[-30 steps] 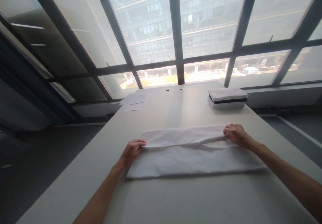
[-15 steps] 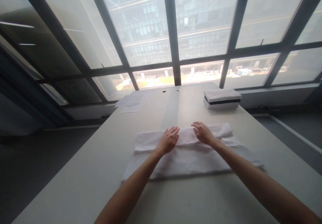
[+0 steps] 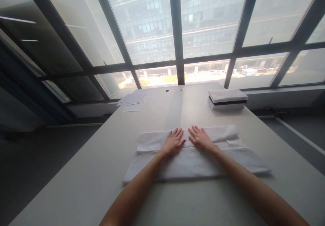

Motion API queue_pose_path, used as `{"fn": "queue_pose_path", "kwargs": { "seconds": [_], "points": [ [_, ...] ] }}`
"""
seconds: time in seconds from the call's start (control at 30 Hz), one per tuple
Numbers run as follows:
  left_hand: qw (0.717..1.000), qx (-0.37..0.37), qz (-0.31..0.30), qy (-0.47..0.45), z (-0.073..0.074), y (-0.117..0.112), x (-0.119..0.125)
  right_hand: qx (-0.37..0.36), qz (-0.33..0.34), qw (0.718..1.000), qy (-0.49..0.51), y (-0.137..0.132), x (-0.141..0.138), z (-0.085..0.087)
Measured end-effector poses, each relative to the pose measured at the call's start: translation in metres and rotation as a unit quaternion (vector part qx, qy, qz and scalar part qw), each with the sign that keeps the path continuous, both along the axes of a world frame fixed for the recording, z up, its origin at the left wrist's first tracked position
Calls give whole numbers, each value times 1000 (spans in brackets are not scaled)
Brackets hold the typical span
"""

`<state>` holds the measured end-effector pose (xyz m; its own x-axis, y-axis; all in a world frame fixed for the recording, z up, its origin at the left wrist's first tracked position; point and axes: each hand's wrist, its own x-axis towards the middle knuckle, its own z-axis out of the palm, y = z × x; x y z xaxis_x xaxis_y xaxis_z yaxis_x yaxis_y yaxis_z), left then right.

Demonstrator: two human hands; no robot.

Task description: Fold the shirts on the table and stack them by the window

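A white folded cloth [image 3: 193, 165] lies across the table in front of me, its far part doubled over into a band with a few creases. My left hand [image 3: 174, 141] rests flat on that band, fingers spread and pointing away from me. Close beside it, my right hand [image 3: 200, 138] also lies flat on the band with its fingers apart. A small gap separates the two hands. Neither hand grips the cloth. The kind of garment or linen cannot be made out.
The white table [image 3: 76, 178] reaches to the windows. At its far right stands a stack of folded cloths [image 3: 227, 99], white with a dark layer. Loose paper sheets [image 3: 132, 100] lie at the far left. Small round holes [image 3: 167, 90] sit near the far edge.
My right hand has come down and a little left onto the cloth, nearer my left hand. The left hand's fingers are more spread. The view has shifted slightly.
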<state>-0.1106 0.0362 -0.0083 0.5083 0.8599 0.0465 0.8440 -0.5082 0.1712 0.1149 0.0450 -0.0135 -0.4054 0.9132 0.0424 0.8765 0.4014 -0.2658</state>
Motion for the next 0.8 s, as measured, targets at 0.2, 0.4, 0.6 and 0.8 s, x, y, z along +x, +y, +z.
{"fn": "queue_pose_path", "kwargs": {
  "seconds": [0.2,0.4,0.6,0.8],
  "points": [
    [989,-8,139,55,1,-2,-110,-3,-1,1000,7,-2,-1,2],
    [975,-5,212,64,1,-11,-165,-2,-2,1000,17,-3,-3,1],
    [974,-11,218,65,6,-11,-155,-6,-2,1000,20,-3,-3,2],
    [969,43,210,123,26,-21,-138,-4,-7,1000,20,-3,-4,3]
  ]
}}
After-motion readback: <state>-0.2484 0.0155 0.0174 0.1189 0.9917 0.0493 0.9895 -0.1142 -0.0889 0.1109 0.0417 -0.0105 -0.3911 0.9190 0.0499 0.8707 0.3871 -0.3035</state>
